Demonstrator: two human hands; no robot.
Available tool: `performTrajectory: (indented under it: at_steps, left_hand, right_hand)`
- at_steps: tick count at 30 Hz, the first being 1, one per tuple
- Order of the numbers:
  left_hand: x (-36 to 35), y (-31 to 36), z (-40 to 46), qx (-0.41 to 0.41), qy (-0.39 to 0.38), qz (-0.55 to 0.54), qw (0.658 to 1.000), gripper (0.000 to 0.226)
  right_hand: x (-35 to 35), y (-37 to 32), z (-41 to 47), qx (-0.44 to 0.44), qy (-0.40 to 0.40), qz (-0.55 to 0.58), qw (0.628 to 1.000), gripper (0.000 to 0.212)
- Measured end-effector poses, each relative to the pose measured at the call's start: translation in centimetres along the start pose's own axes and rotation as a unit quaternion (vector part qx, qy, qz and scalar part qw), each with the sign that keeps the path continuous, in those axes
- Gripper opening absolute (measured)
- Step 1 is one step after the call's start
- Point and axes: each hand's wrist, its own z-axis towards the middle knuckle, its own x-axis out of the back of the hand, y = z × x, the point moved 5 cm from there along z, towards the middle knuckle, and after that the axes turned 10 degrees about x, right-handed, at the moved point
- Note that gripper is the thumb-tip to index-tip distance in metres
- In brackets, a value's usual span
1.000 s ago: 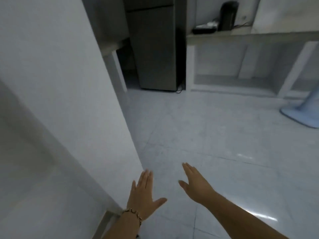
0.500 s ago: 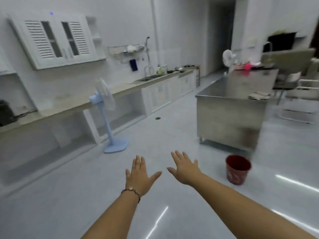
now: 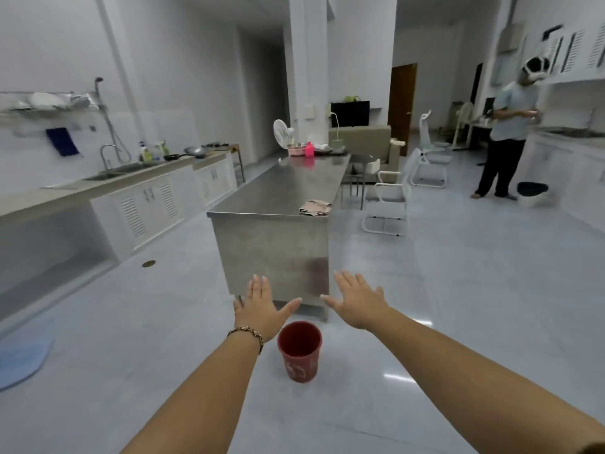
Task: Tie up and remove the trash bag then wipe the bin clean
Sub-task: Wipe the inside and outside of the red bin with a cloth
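A small red bin (image 3: 299,350) stands on the floor in front of the near end of a steel island table (image 3: 278,204). Its inside looks dark red; I cannot tell whether a bag lines it. My left hand (image 3: 260,308), with a bracelet on the wrist, is stretched out flat with fingers apart, above and just left of the bin. My right hand (image 3: 358,301) is held out the same way, to the right of the bin. Neither hand touches anything. A folded cloth (image 3: 315,208) lies on the table's near right corner.
A counter with a sink (image 3: 118,172) runs along the left wall. White chairs (image 3: 389,198) stand right of the table. Another person (image 3: 505,132) stands at the far right counter beside a dark-lined bin (image 3: 532,193). A blue fan base (image 3: 19,358) sits at the left.
My view has swung right from a wall and fridge to the kitchen. The red bin went from the right side to between my hands, and looks closer. Both hands stayed open.
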Motion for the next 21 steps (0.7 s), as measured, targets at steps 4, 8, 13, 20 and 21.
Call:
performTrajectory:
  at_steps: [4,8,13,20,21]
  left_hand:
    - [-1.6,3.6,5.9,-0.001,-0.011,0.037,0.999,0.113]
    - [-3.0,7.4,13.4,-0.052,-0.007,0.111,0.992,0.117]
    - [-5.1,13.5,25.9,-0.069,-0.01,0.108,0.992,0.117]
    - [-8.2,23.2,41.3,-0.086,-0.04,0.1,0.991,0.119]
    - [-8.9,24.6,43.6,-0.086,-0.041,0.104,0.99,0.12]
  right_hand:
    - [0.6,4.8,5.2,0.008,-0.006,-0.002,1.0,0.078]
    - [0.8,8.2,11.7,0.039,-0.014,-0.014,0.999,0.078]
    - [2.7,14.1,22.1,0.039,-0.002,-0.01,0.999,0.076]
    - [6.2,23.5,35.1,0.017,0.001,-0.003,1.0,0.074]
    - [6.3,25.1,36.9,0.016,-0.001,0.0,1.0,0.074]
